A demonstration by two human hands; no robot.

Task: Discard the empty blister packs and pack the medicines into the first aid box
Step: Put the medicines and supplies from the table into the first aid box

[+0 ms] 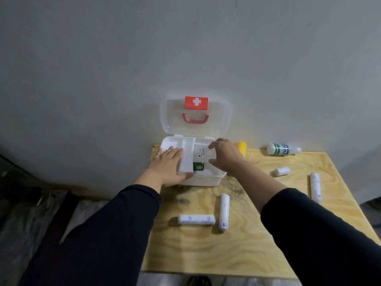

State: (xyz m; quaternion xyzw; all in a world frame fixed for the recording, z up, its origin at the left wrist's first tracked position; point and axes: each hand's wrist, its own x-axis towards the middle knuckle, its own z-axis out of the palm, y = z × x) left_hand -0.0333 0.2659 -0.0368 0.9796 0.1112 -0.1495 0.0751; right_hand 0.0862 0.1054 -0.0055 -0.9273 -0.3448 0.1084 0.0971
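The white first aid box (206, 179) stands open at the back of the plywood table (247, 234), its clear lid (173, 118) with a red cross label leaning against the wall. My left hand (168, 164) lies flat on the box's left side, against the white inner tray (186, 159). My right hand (223, 155) grips a white packet with red print (203, 154) over the box's right side. A small green box (198, 166) lies inside. Three white wrapped rolls lie on the table: (196, 219), (224, 211), (315, 186).
A white bottle with green stripes (282, 149) lies at the back right by the wall. A small white bottle (282, 171) lies nearer. A yellow object (242, 148) sits behind my right wrist. The table's left edge drops to a dark floor with plastic sheeting.
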